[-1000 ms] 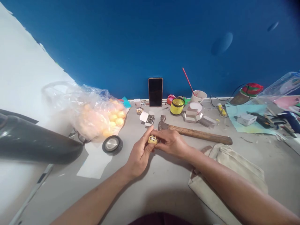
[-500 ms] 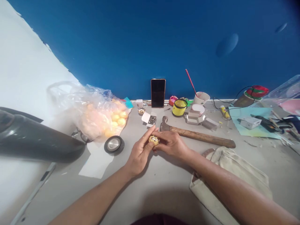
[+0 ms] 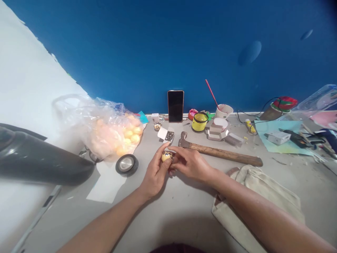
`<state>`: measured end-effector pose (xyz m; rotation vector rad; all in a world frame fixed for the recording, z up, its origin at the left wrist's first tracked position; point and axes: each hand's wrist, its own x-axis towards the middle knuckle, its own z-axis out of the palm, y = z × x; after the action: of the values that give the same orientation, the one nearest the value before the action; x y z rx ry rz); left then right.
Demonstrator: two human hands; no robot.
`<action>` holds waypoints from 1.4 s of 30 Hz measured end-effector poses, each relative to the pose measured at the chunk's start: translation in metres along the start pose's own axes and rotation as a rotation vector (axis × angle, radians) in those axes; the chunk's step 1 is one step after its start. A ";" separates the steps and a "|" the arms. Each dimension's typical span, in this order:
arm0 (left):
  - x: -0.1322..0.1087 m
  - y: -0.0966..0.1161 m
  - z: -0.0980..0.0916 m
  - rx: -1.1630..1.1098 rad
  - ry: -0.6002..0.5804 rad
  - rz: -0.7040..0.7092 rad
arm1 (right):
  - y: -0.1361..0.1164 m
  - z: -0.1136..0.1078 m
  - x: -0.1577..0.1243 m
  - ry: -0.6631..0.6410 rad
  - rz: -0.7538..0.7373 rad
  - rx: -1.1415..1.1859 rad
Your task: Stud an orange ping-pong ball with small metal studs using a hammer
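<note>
A small yellow ball (image 3: 166,156) with shiny dark and silvery studs on its surface is held up above the table. My left hand (image 3: 155,173) grips it between thumb and fingers from the left. From the other side my right hand (image 3: 190,161) closes its bent fingers against the ball's right edge; whether a small stud is also pinched there is hidden. Just beyond the hands lies an open white box (image 3: 166,135) filled with small metal pieces. A hammer (image 3: 223,151) with a wooden handle lies behind my right hand.
A clear plastic bag (image 3: 105,130) of orange-yellow balls sits at left, near a round black-rimmed object (image 3: 126,164). A phone (image 3: 175,106) leans on the blue wall. Right of it are a yellow cup (image 3: 199,123) and a white cup (image 3: 224,111). Beige cloth (image 3: 263,200) lies under my right forearm.
The ball has turned in my fingers, so more plain yellow shows and the studs face right. My right fingers have shifted on its right side. The camera view has moved slightly.
</note>
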<state>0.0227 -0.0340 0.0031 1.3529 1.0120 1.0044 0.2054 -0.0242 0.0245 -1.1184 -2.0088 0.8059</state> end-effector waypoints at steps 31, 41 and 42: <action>0.018 0.005 -0.012 0.260 0.048 -0.062 | -0.020 -0.026 -0.012 0.171 0.031 -0.725; 0.020 0.004 -0.015 0.278 0.011 -0.048 | -0.016 -0.026 -0.013 0.213 -0.074 -0.699; 0.020 0.005 -0.015 0.276 0.015 -0.051 | -0.015 -0.026 -0.013 0.224 -0.087 -0.694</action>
<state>0.0138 -0.0109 0.0087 1.5366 1.2241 0.8603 0.2246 -0.0374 0.0476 -1.3989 -2.1736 -0.0933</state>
